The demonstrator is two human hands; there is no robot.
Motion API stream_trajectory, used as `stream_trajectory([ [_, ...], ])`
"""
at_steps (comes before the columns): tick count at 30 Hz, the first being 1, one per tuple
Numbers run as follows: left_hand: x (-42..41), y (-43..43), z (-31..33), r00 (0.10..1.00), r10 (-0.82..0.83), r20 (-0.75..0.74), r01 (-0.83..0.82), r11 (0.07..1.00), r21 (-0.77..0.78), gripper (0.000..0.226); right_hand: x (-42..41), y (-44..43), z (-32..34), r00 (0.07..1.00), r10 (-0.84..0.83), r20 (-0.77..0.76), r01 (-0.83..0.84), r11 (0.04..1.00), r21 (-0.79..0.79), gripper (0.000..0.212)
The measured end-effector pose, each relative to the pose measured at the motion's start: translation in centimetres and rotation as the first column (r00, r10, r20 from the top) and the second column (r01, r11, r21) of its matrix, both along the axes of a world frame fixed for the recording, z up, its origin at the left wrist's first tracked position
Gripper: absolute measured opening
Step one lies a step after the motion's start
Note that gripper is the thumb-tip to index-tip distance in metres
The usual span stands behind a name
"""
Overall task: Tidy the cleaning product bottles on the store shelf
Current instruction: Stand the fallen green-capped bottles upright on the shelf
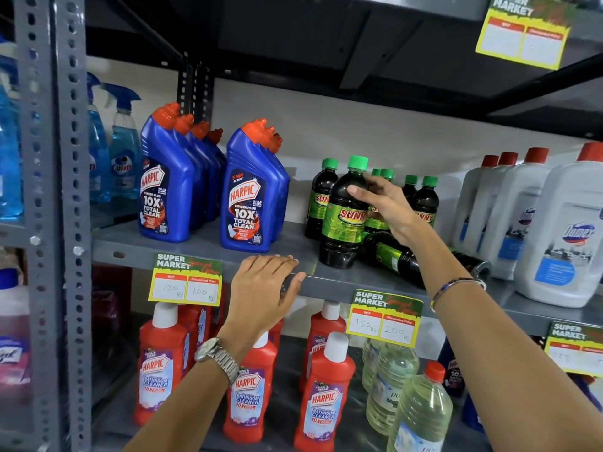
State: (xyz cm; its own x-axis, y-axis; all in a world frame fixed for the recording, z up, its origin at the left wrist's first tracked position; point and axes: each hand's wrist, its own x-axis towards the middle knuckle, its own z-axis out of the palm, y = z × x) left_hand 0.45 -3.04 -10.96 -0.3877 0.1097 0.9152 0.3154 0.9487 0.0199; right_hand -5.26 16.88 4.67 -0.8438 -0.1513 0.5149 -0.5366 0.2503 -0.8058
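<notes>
On the grey middle shelf (202,252) stand several dark Sunny bottles with green caps. My right hand (388,207) grips the front upright Sunny bottle (342,223) around its shoulder. A second Sunny bottle (391,256) lies on its side just behind and right of it, partly hidden by my forearm. More Sunny bottles (424,197) stand upright behind. My left hand (264,288) rests over the shelf's front edge, fingers curled on the lip. Two rows of blue Harpic bottles (248,197) stand to the left.
White Domex jugs (561,230) fill the shelf's right end. Blue Colin spray bottles (124,151) stand at far left behind the perforated upright (65,190). Below are red Harpic bathroom cleaner bottles (323,399), clear bottles (421,412) and yellow price tags (186,282).
</notes>
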Motion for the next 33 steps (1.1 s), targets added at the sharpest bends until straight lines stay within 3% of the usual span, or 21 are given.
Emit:
stream_trajectory([
  [6, 0.2, -0.6, -0.1, 1.0, 0.005, 0.015, -0.005, 1.0, 0.005, 0.039, -0.2, 0.0, -0.6, 0.999, -0.036, -0.032, 0.038, 0.997, 0.073, 0.068],
  [9, 0.5, -0.9, 0.0, 0.998, 0.01, -0.06, -0.005, 0.997, 0.076, 0.037, 0.4, 1.3, -0.6, 0.97, -0.215, -0.116, 0.231, 0.962, 0.147, 0.066],
  [10, 0.5, -0.4, -0.1, 0.996, 0.014, -0.089, -0.005, 0.995, 0.104, 0.036, 0.7, 2.1, -0.5, 0.943, -0.296, -0.151, 0.327, 0.907, 0.266, 0.065],
  [12, 0.5, 4.7, 0.7, 0.994, -0.033, -0.106, 0.043, 0.995, 0.088, 0.035, 0.8, 6.9, -0.3, 0.885, -0.413, -0.215, 0.458, 0.692, 0.558, 0.065],
  [14, 0.6, 10.7, 1.2, 0.991, -0.122, -0.049, 0.123, 0.992, 0.013, 0.035, 0.5, 11.1, -0.2, 0.892, -0.411, -0.189, 0.398, 0.515, 0.759, 0.068],
  [17, -0.2, 12.5, 0.9, 0.991, -0.131, -0.009, 0.13, 0.99, -0.057, 0.036, 0.7, 9.9, -0.6, 0.911, -0.387, -0.146, 0.311, 0.409, 0.858, 0.067],
  [21, -0.5, 11.5, -0.2, 0.996, -0.091, 0.002, 0.091, 0.993, -0.078, 0.036, 0.6, 7.8, -1.6, 0.865, -0.459, -0.203, 0.361, 0.288, 0.887, 0.069],
  [24, -0.4, 10.5, -0.2, 0.997, -0.07, -0.016, 0.067, 0.991, -0.118, 0.037, 0.7, 7.6, -2.5, 0.835, -0.462, -0.298, 0.469, 0.316, 0.825, 0.057],
  [33, -0.2, 11.3, -0.2, 0.996, -0.071, -0.05, 0.069, 0.996, -0.05, 0.036, 1.1, 9.2, -4.2, 0.784, -0.499, -0.37, 0.621, 0.614, 0.487, 0.054],
])
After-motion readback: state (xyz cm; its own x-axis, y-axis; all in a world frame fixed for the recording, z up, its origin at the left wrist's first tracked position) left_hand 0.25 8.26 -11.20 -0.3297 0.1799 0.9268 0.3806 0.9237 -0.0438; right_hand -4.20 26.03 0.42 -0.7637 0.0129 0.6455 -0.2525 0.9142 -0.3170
